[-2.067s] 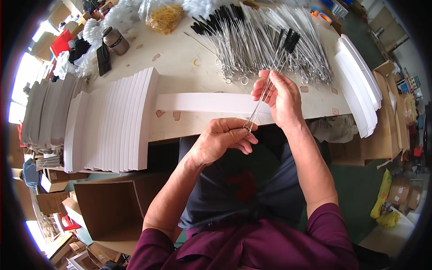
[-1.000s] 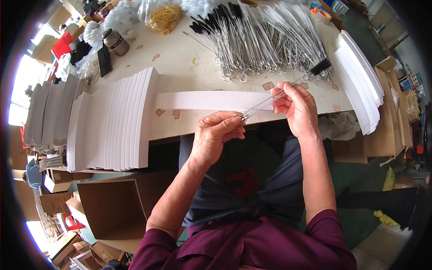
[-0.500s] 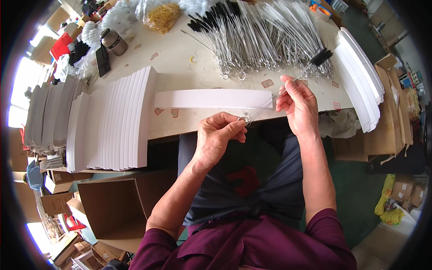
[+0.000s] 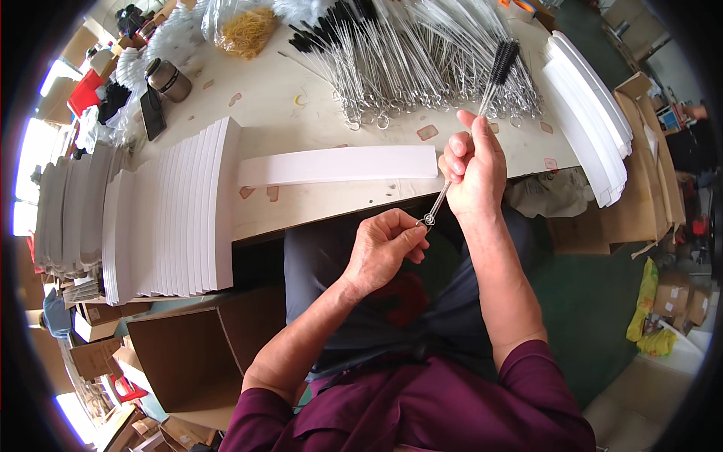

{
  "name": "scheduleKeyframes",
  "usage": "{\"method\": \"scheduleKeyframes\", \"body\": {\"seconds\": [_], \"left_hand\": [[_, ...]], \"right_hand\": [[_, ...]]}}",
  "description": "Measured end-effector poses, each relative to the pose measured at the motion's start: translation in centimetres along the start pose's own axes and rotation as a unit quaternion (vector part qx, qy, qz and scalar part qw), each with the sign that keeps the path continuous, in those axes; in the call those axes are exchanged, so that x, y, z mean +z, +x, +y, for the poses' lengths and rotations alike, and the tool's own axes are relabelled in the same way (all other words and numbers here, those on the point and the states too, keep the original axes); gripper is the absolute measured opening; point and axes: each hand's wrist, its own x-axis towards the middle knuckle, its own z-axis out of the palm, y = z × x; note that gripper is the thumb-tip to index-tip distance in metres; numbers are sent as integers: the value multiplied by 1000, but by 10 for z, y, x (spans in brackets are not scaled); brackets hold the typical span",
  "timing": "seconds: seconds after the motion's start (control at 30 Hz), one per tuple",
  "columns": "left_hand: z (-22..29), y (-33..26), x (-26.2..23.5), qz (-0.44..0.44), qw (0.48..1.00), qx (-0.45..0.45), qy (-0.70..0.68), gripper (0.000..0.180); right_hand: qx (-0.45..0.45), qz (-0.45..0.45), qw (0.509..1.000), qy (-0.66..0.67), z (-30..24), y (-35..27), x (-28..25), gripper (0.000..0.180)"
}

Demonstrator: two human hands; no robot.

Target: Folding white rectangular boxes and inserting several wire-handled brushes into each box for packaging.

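Observation:
A few thin wire-handled cleaning brushes (image 4: 503, 63) with black bristle heads span both my hands, slanting up to the right over the table's front edge. My left hand (image 4: 384, 248) pinches their looped wire ends between thumb and fingers. Higher up, my right hand (image 4: 480, 167) is closed around the wire shafts, palm toward me, with the bristles sticking out above it. Just beyond my hands, a long narrow white box (image 4: 343, 166) lies flat on the table (image 4: 286, 75). A big pile of similar brushes (image 4: 422, 68) with ring ends covers the far side.
Rows of long white boxes (image 4: 177, 215) stand at the left; more white pieces (image 4: 587, 113) lie at the right edge. A bag of yellow rubber bands (image 4: 247, 34), a flask (image 4: 169, 80) and a phone (image 4: 153, 114) are at the back left. An open carton (image 4: 184, 361) sits below.
The brushes have swung steeper, and their shafts are now drawn together into a tight bundle. My right hand has turned and wrapped around them. The whole view has shifted slightly.

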Motion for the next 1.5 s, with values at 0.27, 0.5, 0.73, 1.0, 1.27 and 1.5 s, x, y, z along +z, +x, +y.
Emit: {"method": "scheduleKeyframes", "body": {"seconds": [0.27, 0.5, 0.73, 1.0, 1.27, 1.5], "left_hand": [[4, 4, 10, 10, 985, 82, 151, 33], [6, 10, 20, -40, 967, 55, 247, 26], [8, 13, 27, -24, 960, 75, 268, 26], [11, 17, 27, -59, 940, 97, 322, 19], [15, 17, 32, -36, 975, 21, 220, 17], [14, 21, 31, -42, 982, -21, 181, 22]], "right_hand": [[22, 11, 1000, 12, -1, 0, -14, 32], [35, 19, 999, 34, -7, 3, -22, 32], [21, 37, 999, 32, -9, 2, -26, 29], [49, 44, 996, 62, -9, 0, -33, 29], [92, 29, 988, 119, -14, 2, -34, 40], [87, -8, 991, 102, -12, 3, -37, 38]]}}
